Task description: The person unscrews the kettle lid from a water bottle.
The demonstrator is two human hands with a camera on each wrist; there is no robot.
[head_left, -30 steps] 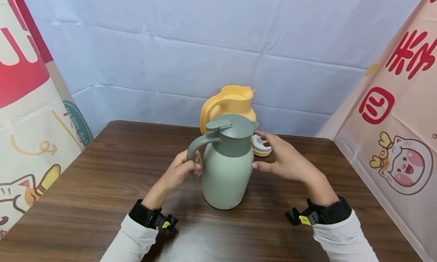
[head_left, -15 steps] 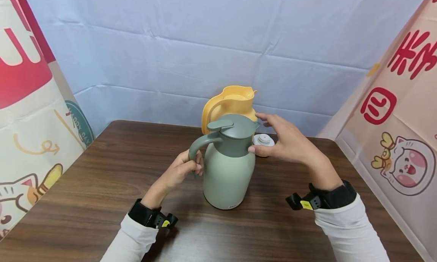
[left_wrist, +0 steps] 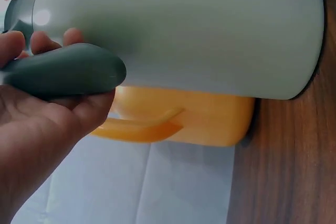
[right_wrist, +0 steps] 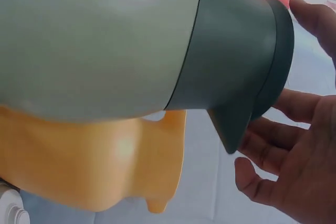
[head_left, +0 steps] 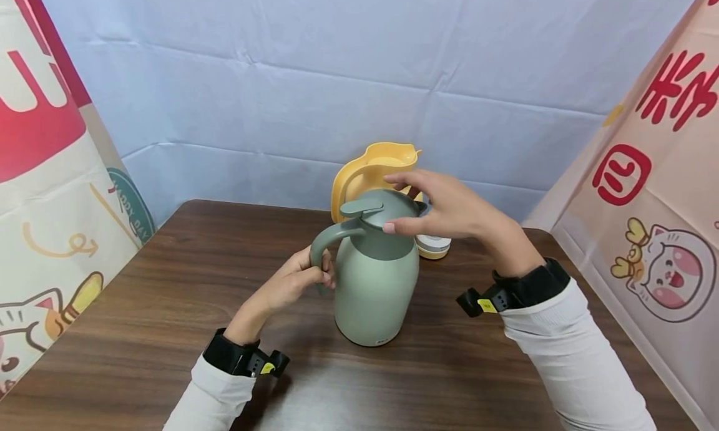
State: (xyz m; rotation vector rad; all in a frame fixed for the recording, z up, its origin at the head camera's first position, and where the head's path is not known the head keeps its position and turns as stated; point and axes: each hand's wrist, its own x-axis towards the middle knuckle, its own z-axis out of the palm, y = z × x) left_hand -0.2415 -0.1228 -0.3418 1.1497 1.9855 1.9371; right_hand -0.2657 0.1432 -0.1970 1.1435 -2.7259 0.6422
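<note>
Tabletop (head_left: 168, 306): dark wood grain, backed by a pale blue cloth (head_left: 281, 94), printed banners at both sides.

Green jug (head_left: 375, 281): upright, mid-tabletop, dark green lid (head_left: 387, 209) seated on it. Judged: lid not yet off; opening is all that remains to start.

Yellow jug (head_left: 373, 166): directly behind the green one, close to it, top open. Its white cap (head_left: 434, 245) lies on the tabletop to the right, so that jug looks already opened.

Left hand (head_left: 292, 281): fingers curled round the green handle (left_wrist: 63, 72), steadying.

Right hand (head_left: 449, 209): fingers spread over the lid, thumb at the lid's front edge; firm grip cannot be confirmed.

Obstructions: yellow jug crowds the rear.
</note>
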